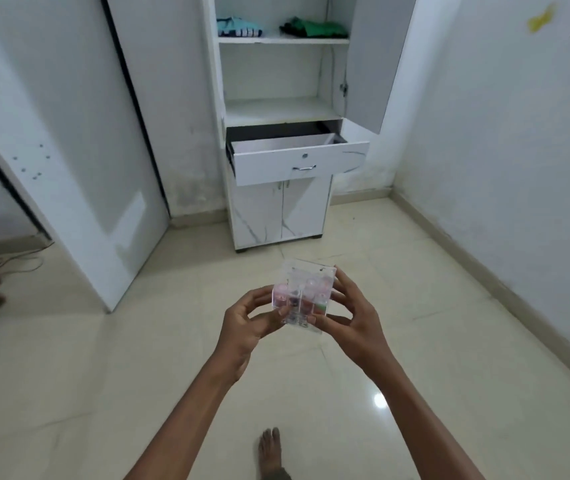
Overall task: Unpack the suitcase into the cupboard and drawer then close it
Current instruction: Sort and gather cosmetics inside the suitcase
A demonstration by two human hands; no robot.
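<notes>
Between cupboard and camera, over bare floor, both hands hold a clear box: left hand pinches its left edge, right hand curls round its right side. Small coloured contents are too blurred to identify. Ahead, the drawer stands pulled out, well apart from the box; folded clothes lie on the top shelf. The suitcase is out of frame.
</notes>
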